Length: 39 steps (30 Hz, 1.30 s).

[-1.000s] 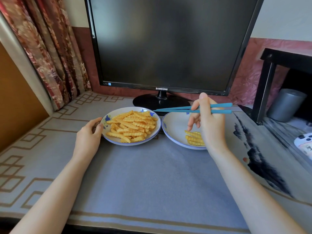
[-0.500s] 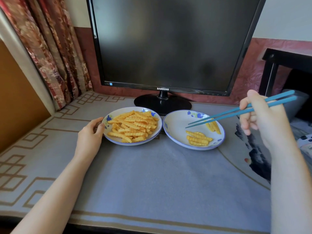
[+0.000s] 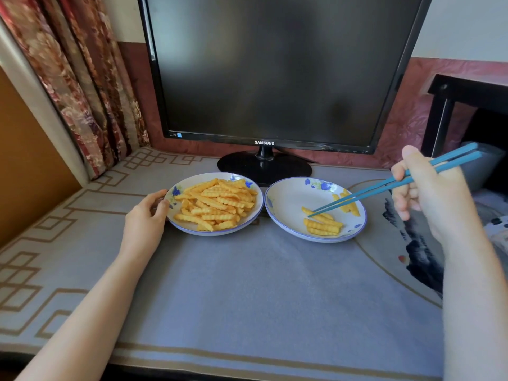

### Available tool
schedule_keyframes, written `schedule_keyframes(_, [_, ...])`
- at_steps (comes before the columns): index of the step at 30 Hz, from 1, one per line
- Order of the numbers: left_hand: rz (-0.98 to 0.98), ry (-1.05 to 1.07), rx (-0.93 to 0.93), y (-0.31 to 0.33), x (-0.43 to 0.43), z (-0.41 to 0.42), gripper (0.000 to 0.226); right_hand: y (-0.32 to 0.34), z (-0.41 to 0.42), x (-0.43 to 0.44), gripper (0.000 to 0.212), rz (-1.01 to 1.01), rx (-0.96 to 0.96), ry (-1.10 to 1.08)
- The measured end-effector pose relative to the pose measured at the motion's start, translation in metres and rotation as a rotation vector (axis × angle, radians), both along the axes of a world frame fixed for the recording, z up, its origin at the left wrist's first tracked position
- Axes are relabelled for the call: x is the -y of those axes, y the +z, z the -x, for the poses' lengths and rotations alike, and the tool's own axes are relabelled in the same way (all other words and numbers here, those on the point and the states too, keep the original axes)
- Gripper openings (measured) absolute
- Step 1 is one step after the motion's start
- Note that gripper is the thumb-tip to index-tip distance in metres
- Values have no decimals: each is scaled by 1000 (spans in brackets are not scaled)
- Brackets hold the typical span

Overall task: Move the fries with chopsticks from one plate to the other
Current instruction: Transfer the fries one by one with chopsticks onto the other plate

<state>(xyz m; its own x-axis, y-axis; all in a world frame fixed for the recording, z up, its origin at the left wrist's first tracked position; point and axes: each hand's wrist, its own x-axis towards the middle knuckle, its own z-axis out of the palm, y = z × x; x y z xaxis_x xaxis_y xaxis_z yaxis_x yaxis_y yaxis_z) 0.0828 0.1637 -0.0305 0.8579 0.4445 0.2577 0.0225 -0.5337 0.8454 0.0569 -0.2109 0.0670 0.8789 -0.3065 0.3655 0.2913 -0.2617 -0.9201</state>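
golden crinkle-cut fries (image 3: 217,204), blue chopsticks (image 3: 384,187)

On my feed a black Samsung monitor (image 3: 269,70) stands on its round base beyond both sets of fingers, screen dark. Well left of the left fingers (image 3: 162,206) a red floral curtain (image 3: 82,86) hangs beside an ochre panel (image 3: 24,166). Below them the desk wears a grey mat (image 3: 247,284) with a tan fret border. Behind the right fingers (image 3: 401,192) stands a black table frame (image 3: 442,119). The wall (image 3: 464,23) is white above and patterned pinkish-red below. The light is soft and even.
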Motion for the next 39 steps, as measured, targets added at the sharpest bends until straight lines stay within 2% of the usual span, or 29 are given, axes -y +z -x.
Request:
schedule_keyframes(6, [5,-1,-1,0,0,0,34,-4,-5,-20,42,-50,80,4])
schedule_keyframes(10, [4,-4,2,0,0,1,34,-9,-8,-32,41,-15,108,28])
schedule_keyframes(19, [0,-7,5,-1,-2,0,33,-8,-3,-31,40,38,41,124])
schedule_keyframes(31, [5,-1,11,-1,-2,-1,33,-7,-3,-23,42,28,22,11])
schedule_keyframes(39, [12,1,12,-1,-3,-2,33,0,1,-32,41,-188,165,-79])
